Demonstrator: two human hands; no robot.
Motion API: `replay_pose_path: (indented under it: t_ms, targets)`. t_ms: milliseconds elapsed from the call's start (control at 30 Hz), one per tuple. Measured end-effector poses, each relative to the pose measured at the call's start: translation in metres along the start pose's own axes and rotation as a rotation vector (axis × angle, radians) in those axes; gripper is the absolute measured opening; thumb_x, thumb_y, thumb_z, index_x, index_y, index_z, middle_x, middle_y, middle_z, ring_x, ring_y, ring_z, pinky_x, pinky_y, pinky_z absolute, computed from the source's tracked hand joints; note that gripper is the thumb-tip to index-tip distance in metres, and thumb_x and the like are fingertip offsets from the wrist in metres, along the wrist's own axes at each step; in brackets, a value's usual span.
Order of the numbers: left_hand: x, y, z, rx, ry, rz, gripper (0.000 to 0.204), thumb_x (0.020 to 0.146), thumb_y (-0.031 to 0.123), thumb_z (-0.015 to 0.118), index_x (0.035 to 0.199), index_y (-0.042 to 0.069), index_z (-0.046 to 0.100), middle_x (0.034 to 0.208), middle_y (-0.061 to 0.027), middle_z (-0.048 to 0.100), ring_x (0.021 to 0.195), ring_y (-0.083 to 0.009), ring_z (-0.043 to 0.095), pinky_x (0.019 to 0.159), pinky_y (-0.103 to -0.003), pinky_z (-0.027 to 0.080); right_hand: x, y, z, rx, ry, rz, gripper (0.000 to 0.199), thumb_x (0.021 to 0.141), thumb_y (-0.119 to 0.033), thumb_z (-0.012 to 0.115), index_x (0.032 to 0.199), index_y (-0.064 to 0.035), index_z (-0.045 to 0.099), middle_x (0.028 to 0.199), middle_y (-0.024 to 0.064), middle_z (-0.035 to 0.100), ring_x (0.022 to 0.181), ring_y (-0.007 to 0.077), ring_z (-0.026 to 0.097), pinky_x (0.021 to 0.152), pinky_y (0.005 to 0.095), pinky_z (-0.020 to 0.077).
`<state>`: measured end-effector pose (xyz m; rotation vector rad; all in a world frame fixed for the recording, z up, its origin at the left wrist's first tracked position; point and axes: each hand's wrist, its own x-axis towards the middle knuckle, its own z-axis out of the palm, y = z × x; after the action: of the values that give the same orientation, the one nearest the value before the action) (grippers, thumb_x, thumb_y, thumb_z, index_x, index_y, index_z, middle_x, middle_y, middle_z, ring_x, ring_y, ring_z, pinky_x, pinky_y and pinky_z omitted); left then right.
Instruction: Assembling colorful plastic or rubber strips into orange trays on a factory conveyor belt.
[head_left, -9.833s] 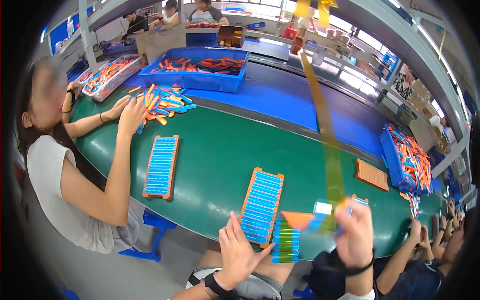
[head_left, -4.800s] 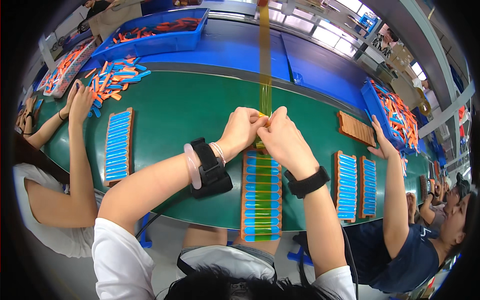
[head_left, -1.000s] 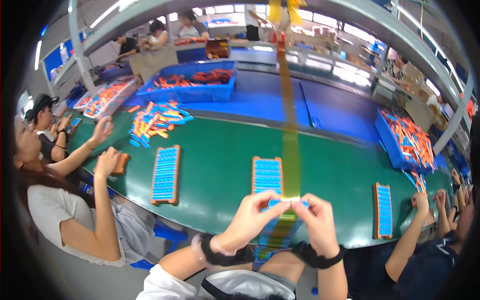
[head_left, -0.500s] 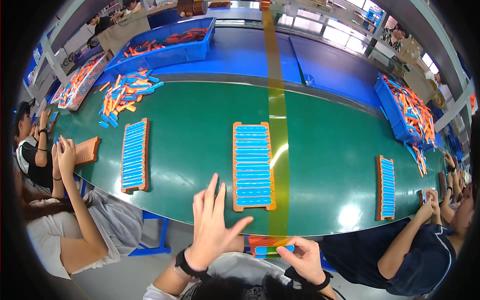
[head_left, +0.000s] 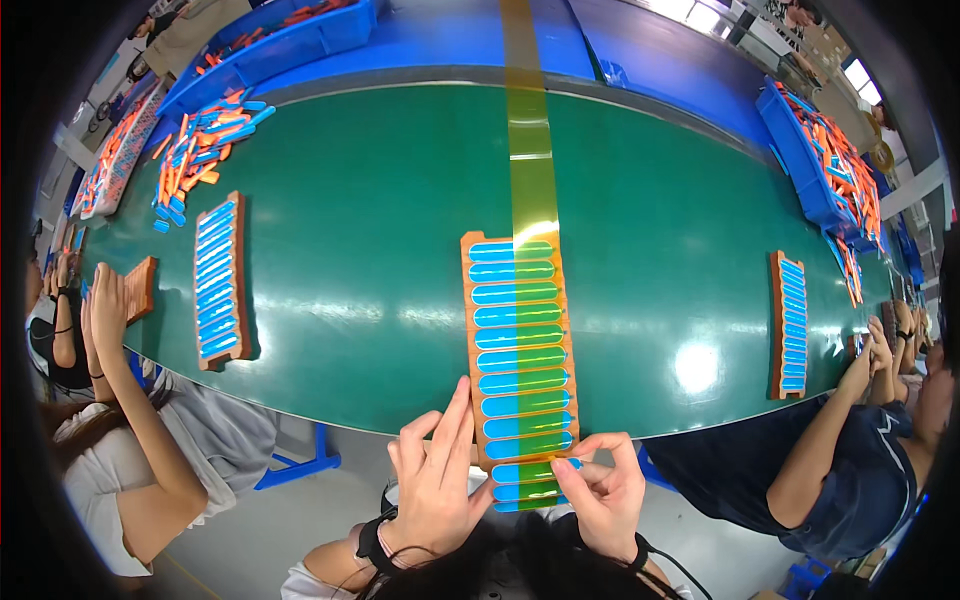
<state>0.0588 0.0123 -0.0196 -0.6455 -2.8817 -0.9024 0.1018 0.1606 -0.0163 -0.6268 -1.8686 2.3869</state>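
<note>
The long translucent yellow tape (head_left: 530, 125) looks like thin plastic film, smooth and glossy, throwing a bright glare. Under it, the round-ended blue strips (head_left: 495, 316) have a smooth, shiny face. The ridged orange-brown tray (head_left: 474, 242) looks duller, nearly matt; whether wood or plastic is unclear. The broad green tabletop (head_left: 380, 250) is smooth and glossy, mirroring lamps. The rectangular blue bin (head_left: 822, 200) at right looks like smooth moulded plastic.

My green table (head_left: 660, 220) carries an orange tray (head_left: 473, 239) of blue strips (head_left: 493, 338) directly before me. Well apart from it lie a left-hand tray (head_left: 239, 285) and a right-hand tray (head_left: 776, 335), and a loose blue-and-orange pile (head_left: 205, 145) sits toward the back left.
</note>
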Motion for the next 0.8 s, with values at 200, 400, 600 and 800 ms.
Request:
replay_pose_path:
  t_ms: [200, 400, 600, 800]
  targets:
    - [0.003, -0.005, 0.003, 0.075, -0.002, 0.102, 0.069, 0.056, 0.019, 0.072, 0.114, -0.009, 0.045, 0.131, -0.0150, 0.037, 0.093, -0.0240, 0.040, 0.073, -0.033, 0.029, 0.003, 0.007, -0.003, -0.001, 0.031, 0.008, 0.028, 0.078, 0.005, 0.057, 0.092, -0.0025, 0.034, 0.076, 0.0088, 0.060, 0.062, 0.0047, 0.055, 0.047, 0.0153, 0.0363]
    - [0.007, -0.011, 0.002, 0.111, 0.023, 0.155, 0.073, 0.054, 0.022, 0.073, 0.114, -0.010, 0.045, 0.130, -0.0152, 0.039, 0.092, -0.0239, 0.040, 0.071, -0.032, 0.029, 0.004, 0.002, 0.001, -0.049, 0.063, 0.039, 0.028, 0.077, 0.006, 0.057, 0.089, -0.0036, 0.034, 0.070, 0.0092, 0.060, 0.058, 0.0037, 0.052, 0.048, 0.0151, 0.0342]
    - [0.014, -0.042, -0.009, 0.125, 0.160, 0.559, 0.048, 0.070, 0.022, 0.063, 0.113, 0.035, 0.047, 0.126, 0.0006, 0.046, 0.084, -0.0125, 0.041, 0.068, -0.027, 0.028, 0.003, 0.004, 0.002, -0.043, 0.094, 0.039, 0.028, 0.077, 0.006, 0.058, 0.089, -0.0038, 0.034, 0.071, 0.0098, 0.060, 0.059, 0.0037, 0.053, 0.048, 0.0144, 0.0348]
    - [0.033, -0.054, -0.027, 0.248, 0.029, 0.926, 0.063, 0.076, 0.021, 0.059, 0.126, 0.044, 0.026, 0.123, 0.0119, 0.047, 0.071, -0.0052, 0.038, 0.063, -0.025, 0.022, 0.003, 0.004, 0.004, -0.039, 0.091, 0.004, 0.029, 0.078, 0.003, 0.059, 0.089, -0.0036, 0.034, 0.071, 0.0088, 0.062, 0.059, 0.0027, 0.054, 0.045, 0.0140, 0.0358]
